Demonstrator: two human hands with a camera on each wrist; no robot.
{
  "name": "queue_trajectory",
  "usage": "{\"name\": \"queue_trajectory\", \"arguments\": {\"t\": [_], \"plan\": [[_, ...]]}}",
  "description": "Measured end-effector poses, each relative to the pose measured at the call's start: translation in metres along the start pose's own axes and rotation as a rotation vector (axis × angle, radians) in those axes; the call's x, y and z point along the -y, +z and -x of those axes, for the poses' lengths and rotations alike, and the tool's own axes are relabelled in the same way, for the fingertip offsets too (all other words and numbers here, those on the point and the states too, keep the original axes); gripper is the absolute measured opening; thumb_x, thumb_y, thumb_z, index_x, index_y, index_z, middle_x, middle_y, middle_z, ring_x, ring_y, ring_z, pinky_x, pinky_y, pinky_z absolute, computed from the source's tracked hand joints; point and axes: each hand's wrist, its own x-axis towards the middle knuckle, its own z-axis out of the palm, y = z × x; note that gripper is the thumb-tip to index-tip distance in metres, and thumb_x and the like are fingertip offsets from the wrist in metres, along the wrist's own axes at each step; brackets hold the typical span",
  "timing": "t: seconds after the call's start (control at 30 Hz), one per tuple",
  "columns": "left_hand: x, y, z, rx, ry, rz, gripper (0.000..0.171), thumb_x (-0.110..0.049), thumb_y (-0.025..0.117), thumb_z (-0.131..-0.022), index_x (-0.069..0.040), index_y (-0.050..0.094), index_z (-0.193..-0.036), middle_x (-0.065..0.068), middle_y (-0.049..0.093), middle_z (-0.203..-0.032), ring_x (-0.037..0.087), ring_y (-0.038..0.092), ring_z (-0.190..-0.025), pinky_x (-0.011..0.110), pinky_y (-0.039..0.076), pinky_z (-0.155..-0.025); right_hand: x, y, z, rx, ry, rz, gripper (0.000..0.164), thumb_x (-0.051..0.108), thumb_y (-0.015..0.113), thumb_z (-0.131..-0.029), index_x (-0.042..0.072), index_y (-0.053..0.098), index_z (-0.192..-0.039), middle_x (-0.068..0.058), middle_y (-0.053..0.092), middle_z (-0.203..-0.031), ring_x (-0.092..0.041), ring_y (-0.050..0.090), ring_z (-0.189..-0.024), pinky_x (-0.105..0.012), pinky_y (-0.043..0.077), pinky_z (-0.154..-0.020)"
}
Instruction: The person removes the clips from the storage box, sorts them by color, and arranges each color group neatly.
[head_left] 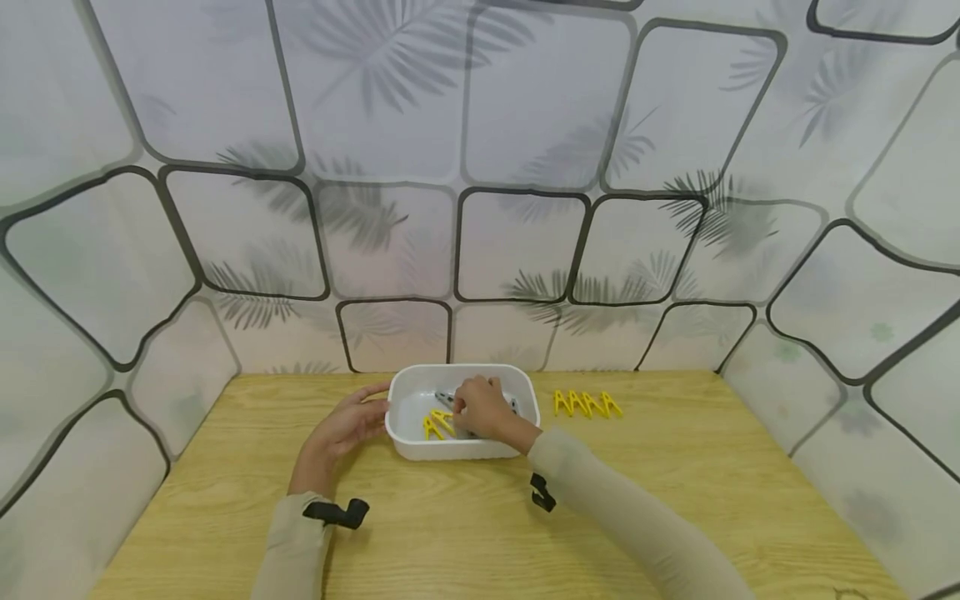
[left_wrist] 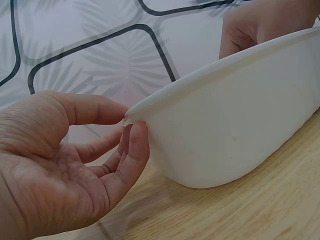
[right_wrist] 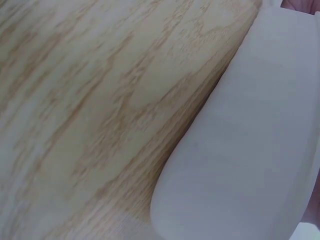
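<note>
A white plastic tub (head_left: 462,450) stands on the table, with yellow clothespins (head_left: 432,428) and grey clothespins (head_left: 444,400) inside. At its left end my left hand (head_left: 352,427) pinches the rim between thumb and fingers, as the left wrist view shows close up, where the tub wall (left_wrist: 225,120) fills the right side. My right hand (head_left: 483,408) reaches down into the tub with bent fingers among the clothespins. Its fingertips are hidden, and I cannot tell whether they hold one. The right wrist view mostly shows the tub's outer wall (right_wrist: 240,130).
Several yellow clothespins (head_left: 587,404) lie in a row on the table to the right of the tub. The wooden table (head_left: 480,533) meets a patterned wall covering (head_left: 517,242) just behind the tub, and more of it rises on both sides.
</note>
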Motion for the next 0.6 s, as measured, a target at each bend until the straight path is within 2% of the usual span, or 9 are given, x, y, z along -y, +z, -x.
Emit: {"name": "queue_trajectory", "arguments": {"t": [0.23, 0.43, 0.6], "plan": [[-0.001, 0.001, 0.001, -0.012, -0.001, -0.001, 0.06, -0.005, 0.053, -0.104, 0.004, 0.025, -0.156, -0.006, 0.07, -0.108, 0.006, 0.068, -0.095, 0.024, 0.058, -0.081, -0.001, -0.007, 0.003, -0.17, -0.07, -0.003, 0.011, 0.015, 0.077, -0.089, 0.015, 0.072, -0.079, 0.0, 0.065, -0.088, -0.021, 0.055, -0.089, -0.047, 0.039, -0.089], [0.002, 0.0, 0.004, -0.007, -0.007, -0.017, 0.062, -0.007, 0.053, -0.104, 0.005, 0.023, -0.157, -0.005, 0.069, -0.111, 0.007, 0.068, -0.098, 0.025, 0.058, -0.082, -0.001, -0.011, 0.011, -0.304, -0.095, -0.068, 0.01, 0.014, 0.077, -0.089, 0.016, 0.07, -0.082, 0.001, 0.064, -0.089, -0.019, 0.053, -0.088, -0.049, 0.04, -0.09], [0.003, -0.001, 0.002, -0.008, 0.003, -0.001, 0.062, -0.007, 0.054, -0.104, 0.004, 0.024, -0.157, -0.005, 0.068, -0.111, 0.006, 0.068, -0.099, 0.024, 0.058, -0.083, -0.001, -0.018, 0.017, -0.437, -0.121, -0.134, 0.008, 0.01, 0.077, -0.088, 0.013, 0.071, -0.084, -0.004, 0.066, -0.093, -0.025, 0.056, -0.093, -0.056, 0.04, -0.093]]}}
